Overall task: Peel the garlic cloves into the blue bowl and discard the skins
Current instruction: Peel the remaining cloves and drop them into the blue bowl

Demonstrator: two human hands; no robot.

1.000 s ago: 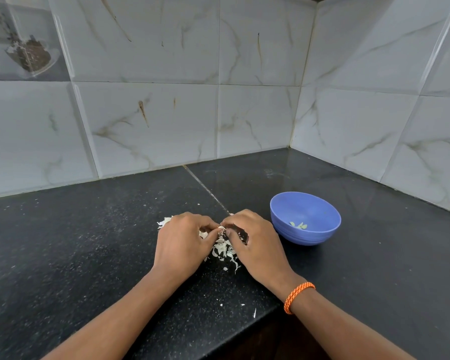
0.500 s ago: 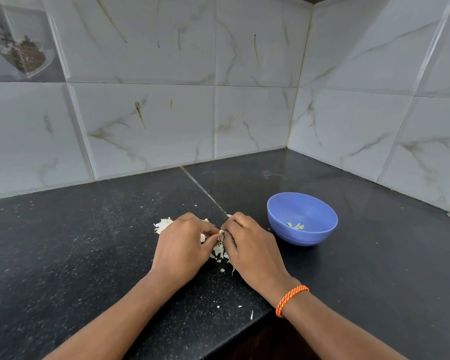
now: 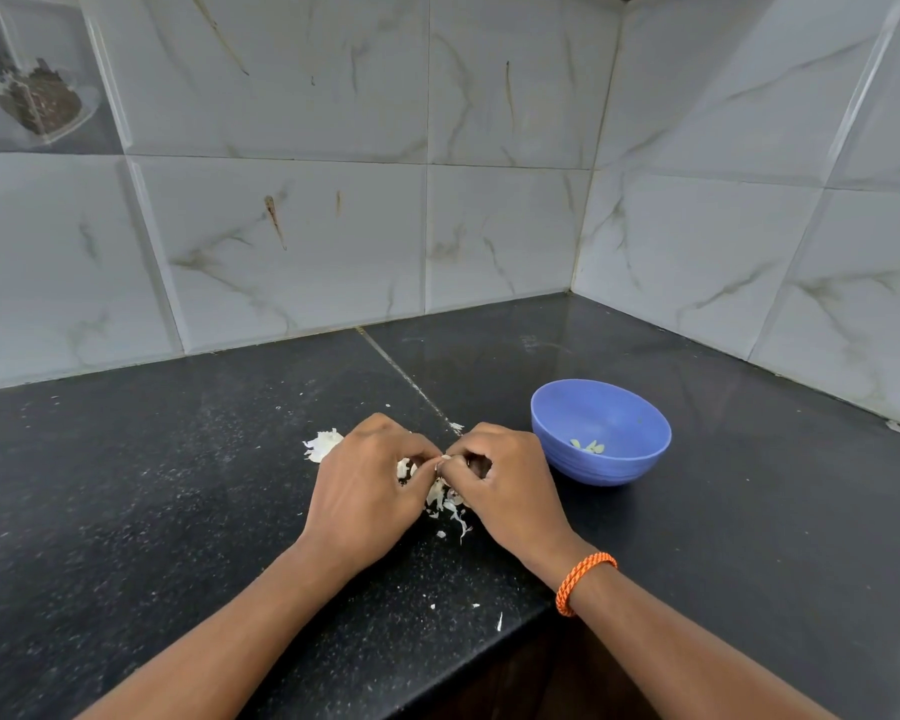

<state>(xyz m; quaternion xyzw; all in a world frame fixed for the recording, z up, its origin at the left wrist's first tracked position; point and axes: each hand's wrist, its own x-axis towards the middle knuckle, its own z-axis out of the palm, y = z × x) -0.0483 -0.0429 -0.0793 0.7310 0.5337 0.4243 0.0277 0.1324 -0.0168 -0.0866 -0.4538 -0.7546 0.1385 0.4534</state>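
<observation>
My left hand [image 3: 365,480] and my right hand [image 3: 505,480] meet fingertip to fingertip just above the black counter, together pinching a small garlic clove [image 3: 441,464] that is mostly hidden by the fingers. A pile of white garlic skins [image 3: 445,504] lies on the counter under and between the hands, and a larger clump of garlic [image 3: 323,443] sits beyond the left hand. The blue bowl [image 3: 630,459] stands to the right of my right hand, with a few peeled cloves [image 3: 588,446] at its bottom.
The black stone counter [image 3: 152,501] runs into a tiled corner; marble-look wall tiles [image 3: 292,241] rise behind and at the right. The counter's front edge [image 3: 489,646] cuts in near my right wrist. Small skin flakes [image 3: 499,622] are scattered near that edge.
The hands stay together over the skin pile, with only small finger movements on the clove. The camera view has shifted slightly; the bowl has not moved.
</observation>
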